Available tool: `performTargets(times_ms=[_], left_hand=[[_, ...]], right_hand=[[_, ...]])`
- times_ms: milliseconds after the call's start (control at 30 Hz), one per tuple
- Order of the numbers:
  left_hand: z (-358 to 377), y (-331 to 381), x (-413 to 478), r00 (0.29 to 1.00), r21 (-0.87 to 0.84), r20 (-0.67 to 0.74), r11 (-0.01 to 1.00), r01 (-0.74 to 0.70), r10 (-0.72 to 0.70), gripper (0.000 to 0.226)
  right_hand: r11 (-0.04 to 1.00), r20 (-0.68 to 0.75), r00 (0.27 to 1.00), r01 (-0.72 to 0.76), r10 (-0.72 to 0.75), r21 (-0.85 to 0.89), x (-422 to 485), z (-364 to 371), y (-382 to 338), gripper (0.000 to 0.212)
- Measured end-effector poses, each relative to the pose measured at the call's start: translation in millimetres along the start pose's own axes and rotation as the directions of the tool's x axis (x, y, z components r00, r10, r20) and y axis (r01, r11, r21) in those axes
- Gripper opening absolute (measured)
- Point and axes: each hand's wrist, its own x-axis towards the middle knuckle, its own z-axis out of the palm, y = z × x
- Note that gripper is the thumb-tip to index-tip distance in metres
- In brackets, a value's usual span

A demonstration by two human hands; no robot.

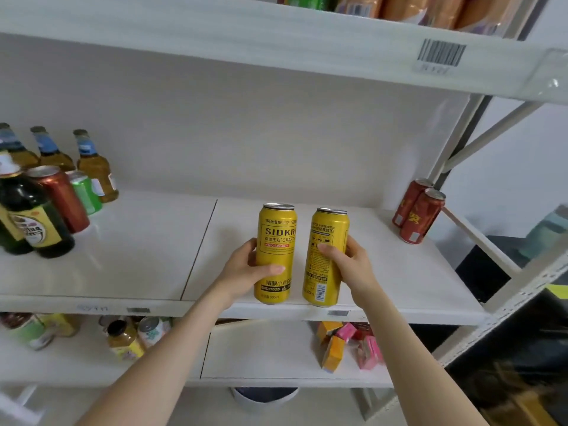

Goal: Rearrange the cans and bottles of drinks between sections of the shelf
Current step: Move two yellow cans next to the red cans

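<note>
Two tall yellow beer cans stand side by side at the front edge of the right section of the white middle shelf (pixel 415 281). My left hand (pixel 246 269) wraps around the left yellow can (pixel 276 232). My right hand (pixel 350 265) grips the right yellow can (pixel 329 229). Both cans are upright; I cannot tell whether their bases touch the shelf. Two red cans (pixel 418 210) stand at the far right of the same section. The left section holds amber bottles (pixel 92 167), a red can (pixel 63 195), a green can (pixel 86 189) and dark green bottles (pixel 33 216).
A seam (pixel 199 244) divides the middle shelf into two sections. The shelf below carries jars and cans (pixel 132 336) at left and small orange and pink cartons (pixel 347 345) at right. The top shelf holds packaged goods (pixel 415 7). A metal frame post (pixel 455 142) bounds the right side.
</note>
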Motion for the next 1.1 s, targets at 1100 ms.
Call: performTargets(times_ms=[1100], left_hand=[[179,-2,232,0.998,0.061,-0.030,0.997,-0.057,0.059,0.084]], right_hand=[[0.994,-0.014,0.995,0.103,-0.102,0.043,208,-204,49,0.041]])
